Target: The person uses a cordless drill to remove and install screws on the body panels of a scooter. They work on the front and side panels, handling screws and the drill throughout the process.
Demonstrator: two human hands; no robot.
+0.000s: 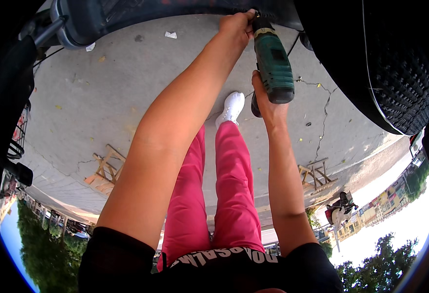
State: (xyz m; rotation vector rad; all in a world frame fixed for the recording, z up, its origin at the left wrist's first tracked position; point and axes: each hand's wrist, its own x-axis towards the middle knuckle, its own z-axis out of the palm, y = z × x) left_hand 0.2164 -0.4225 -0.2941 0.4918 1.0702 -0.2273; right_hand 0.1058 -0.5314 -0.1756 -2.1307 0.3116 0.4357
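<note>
My right hand (273, 110) is wrapped around the handle of a green and black cordless drill (275, 68), mostly behind the drill's body. The drill's front end points up against the lower edge of a dark, glossy panel (175, 7) that looks like part of a vehicle. My left hand (236, 24) is right beside the chuck at that edge, its fingers bent together near the drill tip. What those fingers pinch is too small and too hidden to make out, and so is the bit.
A large black tyre (399, 83) stands close on the right. Grey cracked concrete (102, 93) lies below, with a white paper scrap (170, 35). Wooden frames, one on the left (109, 168) and one on the right (317, 176), stand farther off. A parked scooter (340, 210) is beyond.
</note>
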